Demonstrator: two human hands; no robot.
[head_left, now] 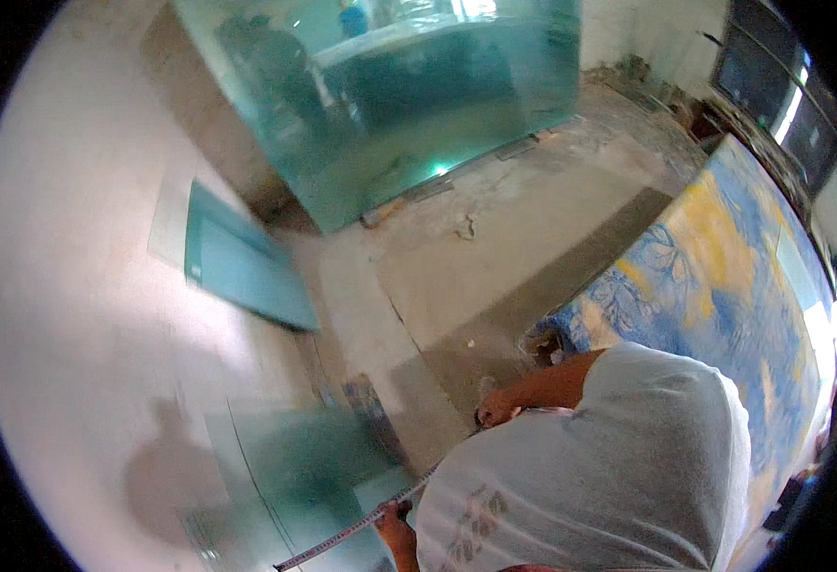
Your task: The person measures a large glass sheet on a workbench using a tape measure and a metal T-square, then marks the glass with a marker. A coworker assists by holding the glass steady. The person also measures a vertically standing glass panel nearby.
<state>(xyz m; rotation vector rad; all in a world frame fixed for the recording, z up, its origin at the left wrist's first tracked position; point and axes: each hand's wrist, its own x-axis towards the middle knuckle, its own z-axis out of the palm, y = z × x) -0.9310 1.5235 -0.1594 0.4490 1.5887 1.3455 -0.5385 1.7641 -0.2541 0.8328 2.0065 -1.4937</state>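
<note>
My left hand (395, 524) is at the lower middle, its fingers closed on the pale blade of a tape measure (328, 543). The blade runs from the lower edge up past this hand and goes behind my white shirt. My right hand (499, 410) is farther up and to the right, closed at the end of the bent forearm. A small dark part shows at its fingers, in line with the blade; most of it is hidden. Below and left of the blade, greenish glass sheets (299, 458) lean against the wall.
A large glass pane (428, 105) stands at the back, with reflections in it. A smaller glass pane (247, 267) leans on the left wall (75, 248). To my right is a surface covered in blue and yellow patterned cloth (695, 276). Bits of debris lie on the floor (523, 210).
</note>
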